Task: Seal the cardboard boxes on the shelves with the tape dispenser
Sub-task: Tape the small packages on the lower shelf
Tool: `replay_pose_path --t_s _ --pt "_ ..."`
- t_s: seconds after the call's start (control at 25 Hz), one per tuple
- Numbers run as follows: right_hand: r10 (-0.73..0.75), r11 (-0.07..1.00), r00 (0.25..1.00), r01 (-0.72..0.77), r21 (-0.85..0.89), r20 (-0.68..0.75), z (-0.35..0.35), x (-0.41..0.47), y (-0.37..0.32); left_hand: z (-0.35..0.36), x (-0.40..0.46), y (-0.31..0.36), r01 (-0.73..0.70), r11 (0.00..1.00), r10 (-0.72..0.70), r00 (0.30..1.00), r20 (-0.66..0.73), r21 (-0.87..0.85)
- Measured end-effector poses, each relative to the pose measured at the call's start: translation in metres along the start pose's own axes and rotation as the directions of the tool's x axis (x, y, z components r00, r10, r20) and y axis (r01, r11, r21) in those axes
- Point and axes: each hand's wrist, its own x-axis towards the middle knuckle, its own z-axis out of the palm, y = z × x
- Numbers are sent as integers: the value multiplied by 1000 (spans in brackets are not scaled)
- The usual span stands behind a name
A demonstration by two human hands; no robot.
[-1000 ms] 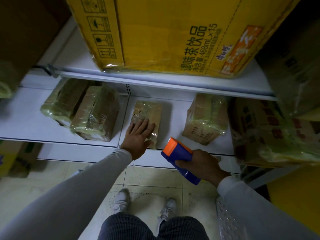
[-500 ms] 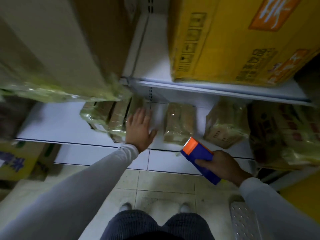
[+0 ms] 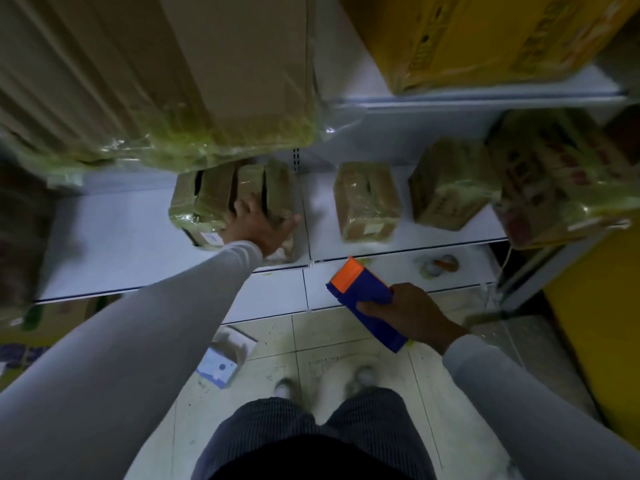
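Note:
On the white middle shelf (image 3: 114, 237) stands a pair of small cardboard boxes (image 3: 207, 199) wrapped in shiny tape. My left hand (image 3: 258, 225) lies flat on top of them, fingers spread. To the right on the same shelf sit a taped small box (image 3: 367, 202) and another small box (image 3: 446, 188). My right hand (image 3: 410, 313) grips the blue tape dispenser (image 3: 363, 296) with its orange end, held in the air in front of the shelf edge, below the middle box.
A big brown taped carton (image 3: 173, 81) overhangs at upper left and a yellow carton (image 3: 485, 39) sits on the upper shelf. A large printed carton (image 3: 568, 181) juts out at right. On the lowest shelf lies a tape roll (image 3: 438, 265). A small white-blue box (image 3: 225, 358) lies on the tiled floor.
My left hand moved left from the middle small box onto the pair of boxes. The view shifted left and down. My right hand keeps the dispenser at about the same place.

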Motion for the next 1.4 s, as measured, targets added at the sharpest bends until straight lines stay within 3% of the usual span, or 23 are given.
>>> replay_pose_path --t_s 0.16,0.36,0.68,0.8,1.04,1.16,1.4 --pt "-7 999 1000 7 36 -12 -8 -8 15 10 9 17 148 989 -148 989 12 11" --pt "-26 999 999 25 20 24 -20 0 26 14 5 0 89 994 -94 991 -97 -58" --pt "-99 995 994 98 21 50 0 18 -30 -20 7 -106 96 995 -98 994 -53 -33" --pt "-103 994 994 102 31 37 26 18 -60 -32 9 -154 104 995 -104 994 29 6" --pt "-95 990 995 92 111 24 59 8 -91 -39 14 -166 -239 970 233 967 100 52" --pt "-39 992 999 37 117 13 50 -2 -84 -36 12 -135 -316 919 289 946 144 235" --pt "42 992 999 -38 121 -33 12 -3 -54 -27 14 -76 -458 856 391 877 279 241"
